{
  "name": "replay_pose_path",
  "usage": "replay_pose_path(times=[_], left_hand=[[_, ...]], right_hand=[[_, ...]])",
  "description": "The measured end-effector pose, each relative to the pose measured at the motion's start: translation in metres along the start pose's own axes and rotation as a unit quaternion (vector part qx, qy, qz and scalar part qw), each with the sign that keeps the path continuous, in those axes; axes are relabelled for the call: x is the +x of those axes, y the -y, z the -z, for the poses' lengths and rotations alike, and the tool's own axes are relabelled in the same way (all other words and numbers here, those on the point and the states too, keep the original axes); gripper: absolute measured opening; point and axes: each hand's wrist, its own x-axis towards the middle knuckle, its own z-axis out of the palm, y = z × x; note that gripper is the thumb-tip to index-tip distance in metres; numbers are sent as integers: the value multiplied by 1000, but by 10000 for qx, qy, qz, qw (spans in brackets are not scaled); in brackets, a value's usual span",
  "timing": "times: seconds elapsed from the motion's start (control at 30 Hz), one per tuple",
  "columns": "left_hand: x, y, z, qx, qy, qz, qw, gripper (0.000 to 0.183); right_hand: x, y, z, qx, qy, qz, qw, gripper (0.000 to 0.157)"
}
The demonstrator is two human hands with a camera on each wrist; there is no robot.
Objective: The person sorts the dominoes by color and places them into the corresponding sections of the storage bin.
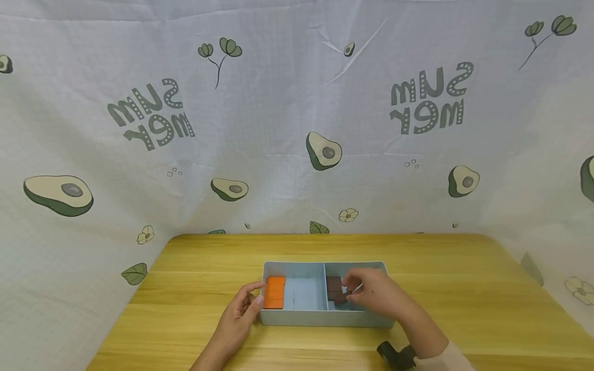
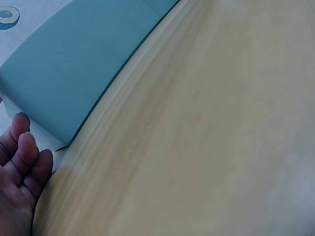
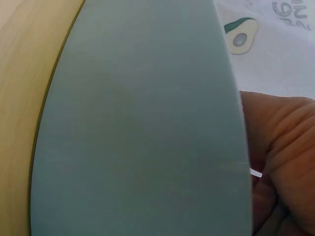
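A light blue box [image 1: 327,318] with two compartments stands on the table. Orange tiles [image 1: 274,292] lie in a column against the left wall of its left compartment. Dark brown tiles [image 1: 333,284] sit beside the divider in the right compartment. My right hand [image 1: 378,293] reaches over the box and pinches a dark brown tile [image 1: 341,298], tilted, near the front of that group. In the right wrist view, the box wall hides the fingertips. My left hand [image 1: 238,314] is at the box's left end, index finger and thumb at the rim, the other fingers loosely bent outside.
The wooden table [image 1: 209,263] extends around the box. Behind it hangs a white cloth [image 1: 278,103] printed with avocados, flowers and lettering. A black device [image 1: 396,355] is at my right wrist, close to the front of the table. The divider [image 1: 326,288] separates the two compartments.
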Motion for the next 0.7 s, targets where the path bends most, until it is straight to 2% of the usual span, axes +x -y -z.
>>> replay_pose_path(times=[0.2, 0.43, 0.7], left_hand=[[1, 1, 0, 119, 2, 5, 9999, 31], [1, 0, 0, -19, 9, -22, 10000, 30], [1, -1, 0, 7, 1, -8, 10000, 30]], right_hand=[[5, -3, -5, -251, 76, -142, 9996, 22], [9, -4, -10, -256, 107, -188, 9994, 25], [16, 0, -14, -435, 42, -925, 9948, 26]])
